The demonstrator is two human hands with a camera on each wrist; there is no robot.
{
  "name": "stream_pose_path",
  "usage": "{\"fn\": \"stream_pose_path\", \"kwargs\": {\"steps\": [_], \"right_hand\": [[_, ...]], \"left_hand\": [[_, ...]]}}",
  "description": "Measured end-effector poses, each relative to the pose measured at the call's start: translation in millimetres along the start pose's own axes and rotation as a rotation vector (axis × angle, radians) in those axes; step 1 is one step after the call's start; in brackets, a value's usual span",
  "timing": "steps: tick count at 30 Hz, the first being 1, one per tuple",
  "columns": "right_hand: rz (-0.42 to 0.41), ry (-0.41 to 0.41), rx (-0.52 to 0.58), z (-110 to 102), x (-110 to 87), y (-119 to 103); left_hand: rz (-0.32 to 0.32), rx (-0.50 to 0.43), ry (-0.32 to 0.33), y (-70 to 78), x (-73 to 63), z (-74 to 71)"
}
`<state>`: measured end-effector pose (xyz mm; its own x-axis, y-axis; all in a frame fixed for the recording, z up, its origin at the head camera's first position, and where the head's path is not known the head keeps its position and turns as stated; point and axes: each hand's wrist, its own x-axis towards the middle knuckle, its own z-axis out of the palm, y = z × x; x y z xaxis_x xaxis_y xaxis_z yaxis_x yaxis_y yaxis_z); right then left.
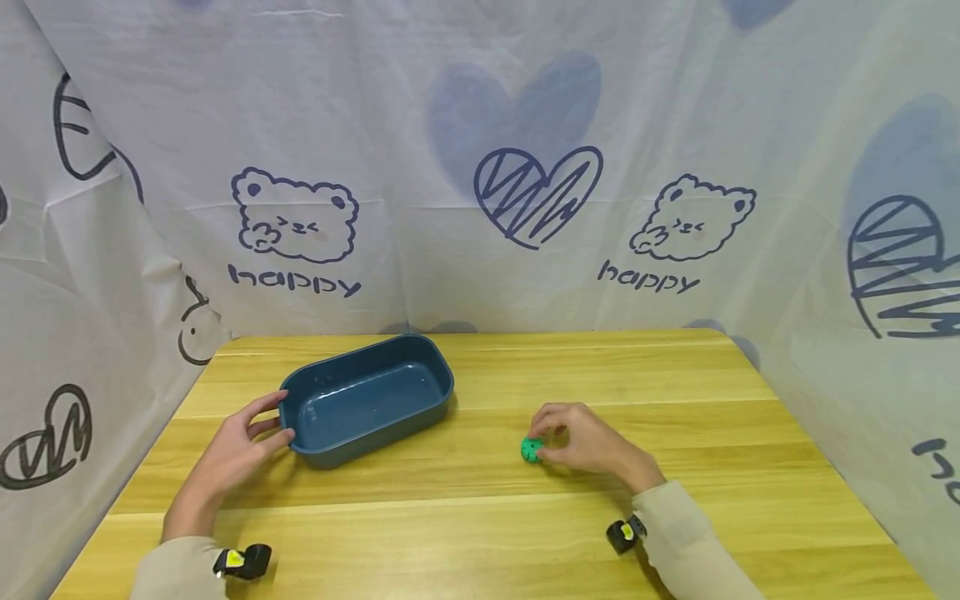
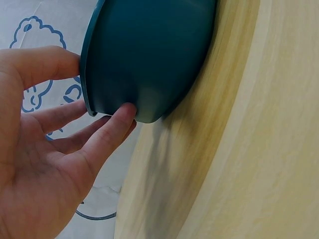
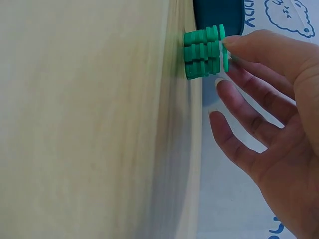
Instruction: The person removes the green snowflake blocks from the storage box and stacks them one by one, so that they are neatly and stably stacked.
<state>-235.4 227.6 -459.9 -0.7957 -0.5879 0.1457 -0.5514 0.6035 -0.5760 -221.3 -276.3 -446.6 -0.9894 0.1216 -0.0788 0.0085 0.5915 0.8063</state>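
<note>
A dark blue rectangular bin [image 1: 375, 437] with rounded corners stands on the table, left of the middle. My left hand [image 1: 236, 442] holds its left end, thumb and fingertips at the rim. In the left wrist view one finger lies against the bin's outer wall [image 2: 154, 55]. To the right, my right hand [image 1: 588, 437] pinches the top of a small stack of green notched discs [image 3: 201, 54] between thumb and fingers. The topmost disc [image 3: 224, 47] tilts slightly away from those below. Its other fingers spread loosely beside the stack.
The bin's inside shows a bare, shiny floor. Both hands work on a wooden table [image 1: 450, 542]. White cloth [image 1: 420, 250] printed with bears and hearts hangs behind the table and along both sides. Each wrist wears a small black camera [image 1: 243, 562].
</note>
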Motion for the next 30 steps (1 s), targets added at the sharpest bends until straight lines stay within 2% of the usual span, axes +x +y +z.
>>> {"fn": "stream_pose_path", "kwargs": {"steps": [30], "right_hand": [[-0.013,-0.008,0.016,2.3,-0.6,0.2]], "left_hand": [[-0.014,-0.006,-0.009,0.7,1.0,-0.3]]}}
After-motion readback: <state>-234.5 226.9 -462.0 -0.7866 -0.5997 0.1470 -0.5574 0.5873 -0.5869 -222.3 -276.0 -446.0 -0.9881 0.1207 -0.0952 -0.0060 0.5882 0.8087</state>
